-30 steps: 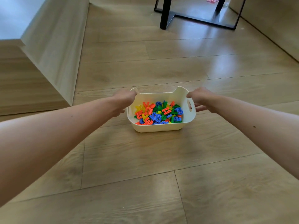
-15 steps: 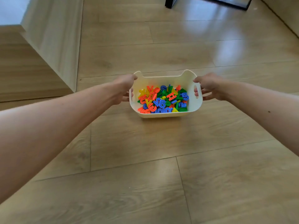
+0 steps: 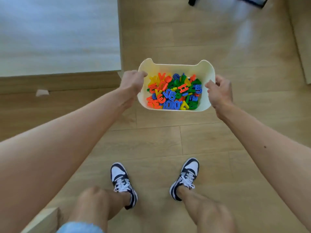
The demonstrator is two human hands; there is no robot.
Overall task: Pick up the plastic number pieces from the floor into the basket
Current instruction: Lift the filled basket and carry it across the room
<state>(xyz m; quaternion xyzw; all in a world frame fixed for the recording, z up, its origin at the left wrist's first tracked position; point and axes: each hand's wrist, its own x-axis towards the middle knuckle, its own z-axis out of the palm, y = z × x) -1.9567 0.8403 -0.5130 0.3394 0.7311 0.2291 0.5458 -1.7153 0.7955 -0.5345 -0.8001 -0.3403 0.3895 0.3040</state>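
Plastic number pieces point(image 3: 175, 93) lay heaped inside the white basket point(image 3: 176, 68), a loose jumble of orange, blue, green and yellow shapes that covered its bottom. Among them a blue 5, a blue 6 and an orange H could be read; many others were too tangled to make out. The basket was held level between two bare hands, out in front of a standing person and above the wooden floor point(image 3: 168, 140).

The left hand point(image 3: 133, 83) gripped the basket's left end, its fingers curled over the rim there. The right hand point(image 3: 219, 93) gripped the right end, with the thumb lying along the rim and the fingers wrapped round the outside wall. Both forearms stretched forward from the lower corners of the view.

Below the basket, two navy and white shoes stood apart on the floor, the left shoe point(image 3: 122, 180) and the right shoe point(image 3: 186, 175), with bare legs rising from them and a strip of blue cloth point(image 3: 79, 227) at the bottom edge.

A pale cabinet top point(image 3: 58, 34) filled the upper left, just beside the left hand. A black furniture frame point(image 3: 192, 0) showed at the top edge, well apart from the basket.
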